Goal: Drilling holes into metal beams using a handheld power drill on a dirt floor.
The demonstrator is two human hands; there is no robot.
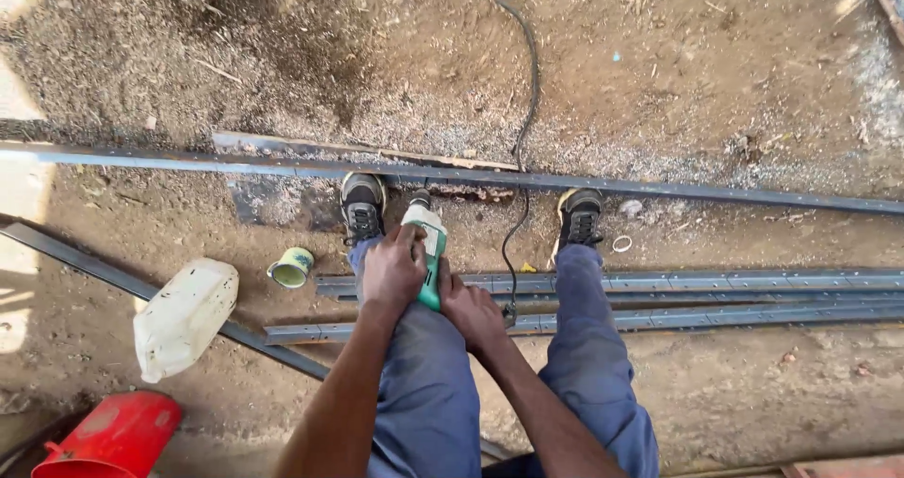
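Left hand (394, 269) wraps the green angle grinder (428, 252) from above; right hand (474, 310) clasps its rear. The tool points down toward the long steel bar (659, 188) on the dirt floor (659, 64) between both shoes. Seemingly lining up; next calls for steadying before contact.

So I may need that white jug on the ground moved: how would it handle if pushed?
The white plastic jug lies on its side on the metal bar, so it may rock or roll. It looks thin-walled, probably light unless full; contents cannot be seen.
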